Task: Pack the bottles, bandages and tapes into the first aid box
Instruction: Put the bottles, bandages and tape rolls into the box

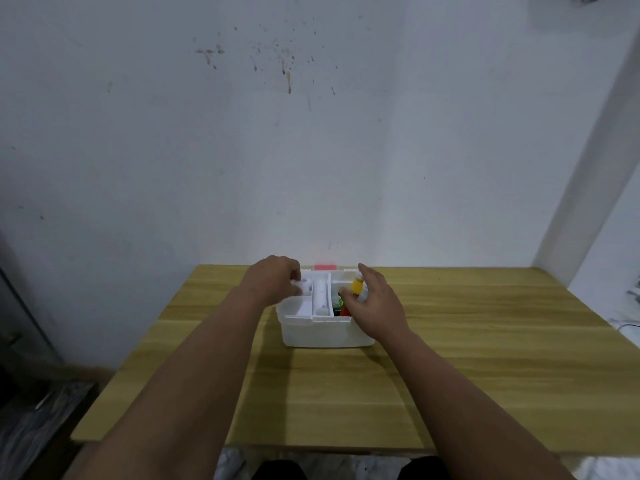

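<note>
Wood-grain laminate covers the tabletop (467, 358), which butts against a pale wall (311, 133) marked with brown splatter high up. At the far right edge of the view some blurred items lie on a white surface, too indistinct to name. At the lower left a dark cabinet or floor area shows, also unclear.

Near the far edge of the tabletop stands the white first aid box (323, 332), open at the top. A white handle bar (320, 295) runs front to back along the middle of its insert tray. A small pink-red patch (325, 267) shows just behind the box, against the wall.

On the box's right side, a bottle with a yellow body and white cap (357, 284) stands upright. Just beside it, lower down, green and red items (343, 306) sit in the box; their exact shape is hidden by the hand.

The left hand (273, 282) hovers over the box's left compartment, its grip pinched with curled fingers on a small white roll (302, 285), probably a tape. The right hand (375, 299) reaches over the right compartment with fingers spread and relaxed, the grip released, its fingertips close against the yellow bottle and partly covering the box's right rim.
</note>
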{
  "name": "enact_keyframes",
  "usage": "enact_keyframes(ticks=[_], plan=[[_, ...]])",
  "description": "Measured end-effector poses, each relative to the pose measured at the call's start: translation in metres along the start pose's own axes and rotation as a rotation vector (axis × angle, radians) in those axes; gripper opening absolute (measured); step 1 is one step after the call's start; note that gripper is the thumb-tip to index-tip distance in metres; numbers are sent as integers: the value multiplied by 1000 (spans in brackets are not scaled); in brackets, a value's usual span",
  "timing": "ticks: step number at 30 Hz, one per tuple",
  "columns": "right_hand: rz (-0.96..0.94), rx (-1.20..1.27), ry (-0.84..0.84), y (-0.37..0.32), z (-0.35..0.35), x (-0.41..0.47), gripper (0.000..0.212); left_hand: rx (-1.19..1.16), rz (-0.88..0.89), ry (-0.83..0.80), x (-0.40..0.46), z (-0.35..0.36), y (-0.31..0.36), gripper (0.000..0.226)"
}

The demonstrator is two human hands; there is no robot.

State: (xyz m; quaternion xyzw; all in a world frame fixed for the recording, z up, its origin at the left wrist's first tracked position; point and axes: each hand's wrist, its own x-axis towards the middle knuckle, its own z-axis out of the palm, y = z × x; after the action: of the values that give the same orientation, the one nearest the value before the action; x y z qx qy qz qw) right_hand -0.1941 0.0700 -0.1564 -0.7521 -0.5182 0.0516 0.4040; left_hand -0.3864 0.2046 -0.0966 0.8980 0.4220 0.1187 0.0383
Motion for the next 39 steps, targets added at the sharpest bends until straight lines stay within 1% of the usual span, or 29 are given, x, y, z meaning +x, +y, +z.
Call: enact_keyframes(ticks=[3,10,15,17,19,21,23,25,27,29,32,34,35,38,39], plan=[[-2,-4,1,1,0,1,74,33,-14,0,1,3,3,20],[8,9,4,0,0,0,74,36,12,29,1,4,0,23],[16,8,-18,2,-1,3,75,-27,50,180,-17,-4,-18,26],[20,10,-27,2,-1,3,75,-77,10,242,-32,-7,-33,25],[16,7,-20,1,-1,3,74,-130,-57,268,-52,-7,-51,25],[14,-9,-22,0,-1,2,74,-166,-140,215,-76,-2,-68,28],[12,-21,-26,-1,-1,1,74,-196,-217,80,-100,6,-81,39],[11,-17,-29,-1,-2,1,74,-244,-245,-81,-120,14,-88,52],[12,-15,-32,-2,-2,0,73,-267,-243,-183,-135,22,-90,56],[13,-20,-34,-4,-3,0,73,-244,-223,-184,-142,28,-91,48],[14,-15,-32,-4,-4,-1,73,-169,-189,-128,-145,31,-88,35],[16,-13,-33,-4,-4,-2,73,-155,-190,-94,-144,33,-86,31],[15,-14,-35,-4,-3,-2,73,-152,-185,-89,-143,35,-85,33],[12,-21,-34,-5,-3,-1,73,-137,-148,-110,-141,37,-82,53],[13,-21,-33,-5,-3,-1,73,-144,-140,-106,-141,38,-81,56]])
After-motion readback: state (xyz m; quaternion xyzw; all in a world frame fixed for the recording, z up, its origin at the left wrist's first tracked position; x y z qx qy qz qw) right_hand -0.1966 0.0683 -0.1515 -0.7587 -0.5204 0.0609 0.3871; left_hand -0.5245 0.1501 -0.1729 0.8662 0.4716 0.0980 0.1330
